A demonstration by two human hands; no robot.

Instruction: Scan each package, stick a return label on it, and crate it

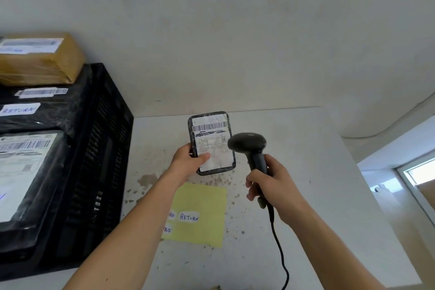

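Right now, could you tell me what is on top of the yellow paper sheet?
The yellow paper sheet carries white handwritten RETURN labels: one fully visible, two partly hidden behind the left forearm. More may be covered.

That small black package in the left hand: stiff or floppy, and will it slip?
The small black package probably is fairly stiff: it stands straight though the left hand grips only its lower edge. Likely light, since one hand holds it up. Its glossy wrap looks slippery; the paper shipping label under the thumb may grip better.

Both forearms are bare, with no sleeves, gloves or jewellery showing.
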